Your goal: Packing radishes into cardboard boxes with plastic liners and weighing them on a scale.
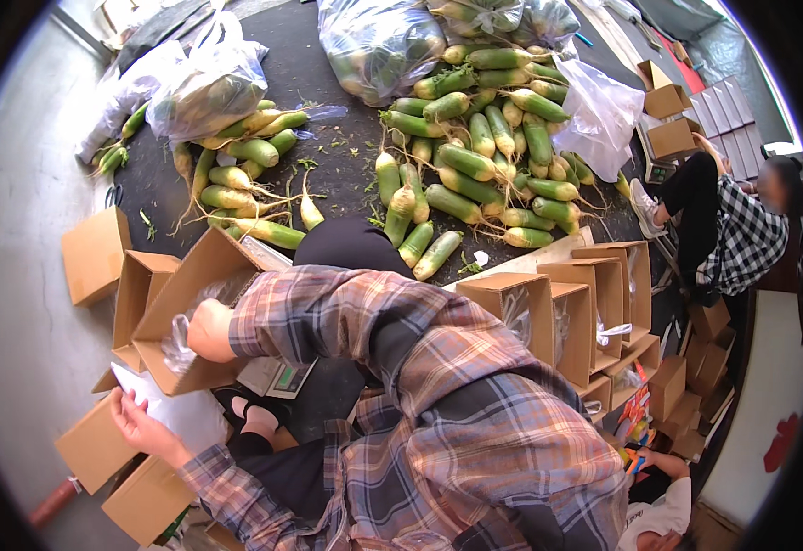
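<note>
At left of the frame, the left hand (141, 428) pinches a white sheet (147, 389) while the right hand (210, 331) reaches inside a cardboard box (210, 261), its grip on the clear liner (178, 342) unclear, with other boxes (491, 294) right of centre already lined and green radishes (465, 163) at upper centre still loose.

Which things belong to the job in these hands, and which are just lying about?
Apparently in the job:
open cardboard box
clear plastic inside it, by the right hand
white sheet, in the left hand

Lying nearby, untouched by these hands:
green radishes
scale
leaf scraps
</note>
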A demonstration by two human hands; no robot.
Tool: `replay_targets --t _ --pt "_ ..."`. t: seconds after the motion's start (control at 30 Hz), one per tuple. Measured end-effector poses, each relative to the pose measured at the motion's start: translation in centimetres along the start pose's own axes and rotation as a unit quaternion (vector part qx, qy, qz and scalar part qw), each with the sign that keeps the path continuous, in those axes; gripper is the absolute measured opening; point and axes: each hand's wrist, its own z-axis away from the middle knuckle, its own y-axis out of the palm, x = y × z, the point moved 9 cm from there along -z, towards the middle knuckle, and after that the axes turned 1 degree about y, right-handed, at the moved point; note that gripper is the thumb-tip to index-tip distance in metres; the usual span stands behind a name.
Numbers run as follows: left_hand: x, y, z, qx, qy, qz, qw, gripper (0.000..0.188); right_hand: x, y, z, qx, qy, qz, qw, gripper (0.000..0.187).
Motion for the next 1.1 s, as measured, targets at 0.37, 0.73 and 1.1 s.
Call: replay_targets --t 0.37,0.73,1.1 --pt "1.0 0.1 -0.8 0.004 -0.061 0.104 0.993 0.026 -7.3 -20.1 10.0 -0.168 0.128 -0.002 0.977 0.01" --pt "1.1 3.7 0.9 0.11 -0.06 0.024 0.992 0.024 -14.7 -28.3 39.2 -0.245 0.435 0.074 0.863 0.02" --pt "2.8 8.1 1.1 0.206 -0.055 0.002 0.977 0.023 -12.8 -25.4 68.1 -0.325 0.664 -0.142 0.658 0.027"
